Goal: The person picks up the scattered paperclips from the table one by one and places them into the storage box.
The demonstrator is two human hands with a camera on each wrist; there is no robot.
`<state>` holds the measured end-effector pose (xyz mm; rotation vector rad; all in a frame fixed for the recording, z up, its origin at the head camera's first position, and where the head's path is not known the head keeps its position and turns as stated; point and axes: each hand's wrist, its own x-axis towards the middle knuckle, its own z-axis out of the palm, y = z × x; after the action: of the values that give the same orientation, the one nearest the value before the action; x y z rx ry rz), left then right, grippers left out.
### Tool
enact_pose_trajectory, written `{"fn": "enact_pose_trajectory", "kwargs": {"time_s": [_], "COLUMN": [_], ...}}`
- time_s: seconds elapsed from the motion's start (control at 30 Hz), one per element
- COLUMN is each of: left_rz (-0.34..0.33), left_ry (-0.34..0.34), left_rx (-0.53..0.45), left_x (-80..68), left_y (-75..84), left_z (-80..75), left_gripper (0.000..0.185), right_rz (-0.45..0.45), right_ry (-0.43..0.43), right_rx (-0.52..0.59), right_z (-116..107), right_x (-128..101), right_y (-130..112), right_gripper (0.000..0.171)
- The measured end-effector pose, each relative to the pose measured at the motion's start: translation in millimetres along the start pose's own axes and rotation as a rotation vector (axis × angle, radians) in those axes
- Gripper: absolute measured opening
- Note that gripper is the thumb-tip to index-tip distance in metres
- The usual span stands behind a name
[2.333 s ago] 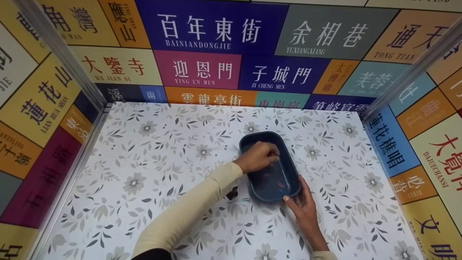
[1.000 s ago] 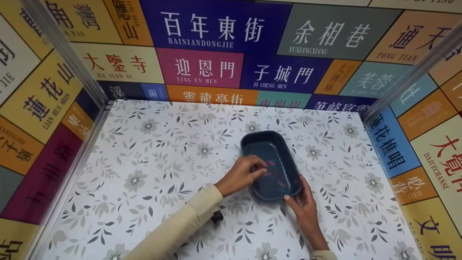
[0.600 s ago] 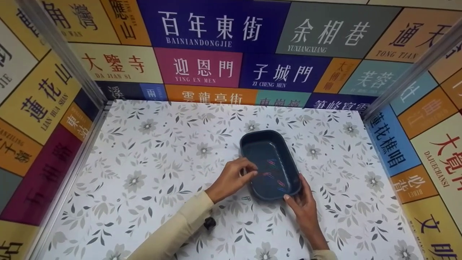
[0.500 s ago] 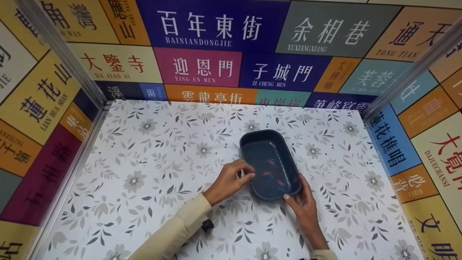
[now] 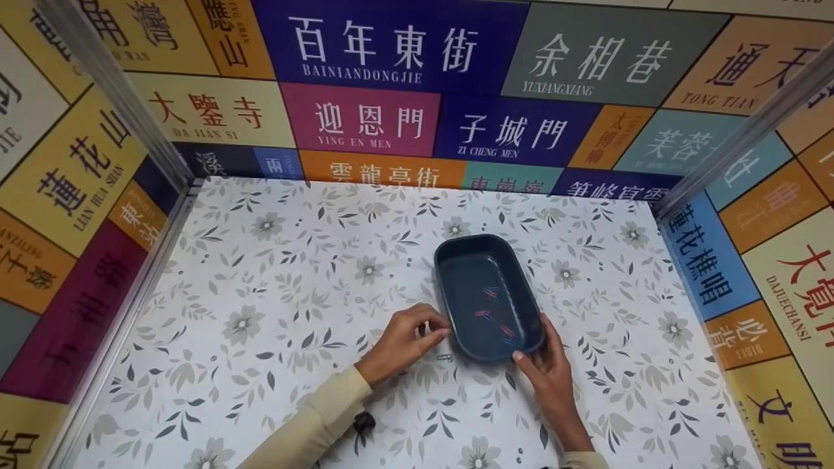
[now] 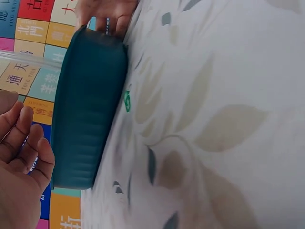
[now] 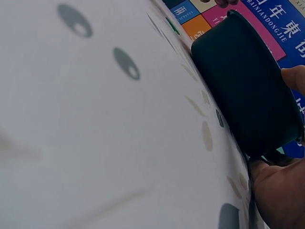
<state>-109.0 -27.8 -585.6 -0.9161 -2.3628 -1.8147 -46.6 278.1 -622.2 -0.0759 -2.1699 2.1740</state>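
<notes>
Here, on the floral desk: left hand, fingers loosely curled and holding nothing, poised above a lone paper clip at its 4 o'clock. Further right, dark blue tray with coloured clips inside; right hand at its 5 o'clock, grip curled round the near corner.

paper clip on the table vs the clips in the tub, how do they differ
The paper clip on the table lies alone beside the tub's near corner, close to the left hand; the clips in the tub are several, scattered over its floor. The lone clip looks green in the left wrist view; those inside show pink, red and blue. All are small and lie flat, and none is held. The right hand grips the tub's near end.
</notes>
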Motion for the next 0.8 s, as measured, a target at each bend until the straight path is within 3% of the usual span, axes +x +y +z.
{"fn": "enact_pose_trajectory", "kwargs": {"time_s": [0.4,0.8], "left_rz": [-0.02,-0.063], "left_ry": [0.036,0.004], "left_rx": [0.003,0.06], "left_x": [-17.3,-27.5], "left_y": [-14.0,-21.5], "left_z": [6.6,12.7], "left_gripper": [0.005,0.004], "right_rz": [0.004,0.026], "right_ry": [0.018,0.013], "right_rx": [0.003,0.015], "right_z": [-1,0], "right_x": [1,1], "right_y": [2,2], "right_gripper": [0.091,0.091]}}
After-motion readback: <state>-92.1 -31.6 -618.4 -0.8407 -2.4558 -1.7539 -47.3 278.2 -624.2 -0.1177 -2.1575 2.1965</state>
